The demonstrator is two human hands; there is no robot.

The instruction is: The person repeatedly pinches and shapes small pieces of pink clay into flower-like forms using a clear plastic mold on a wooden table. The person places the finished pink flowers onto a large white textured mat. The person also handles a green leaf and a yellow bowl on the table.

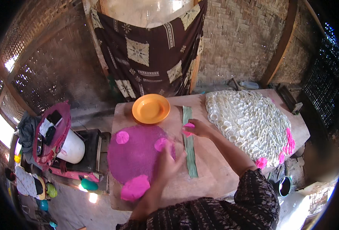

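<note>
My right hand (199, 128) pinches a small bright pink piece (188, 129) above a long green strip (191, 157), which looks like leaf. My left hand (169, 159) is smeared by motion over the right edge of a round purple mat (129, 161); its fingers are unclear. A flat pink disc (160, 144) lies on the mat close to that hand. Another pink disc (122, 137) rests at the mat's upper left. Along the lower edge, near my left forearm, sits a larger pink lump (135, 188), doughlike in look.
An orange bowl (150, 109) stands at the table's (211, 180) back. Many overlapping white discs (246, 119) cover the right side, with several pink discs (289, 142) at their edge. Left of the table are a white bucket (71, 148) and a dark stand. A patterned brown cloth (150, 53) hangs behind.
</note>
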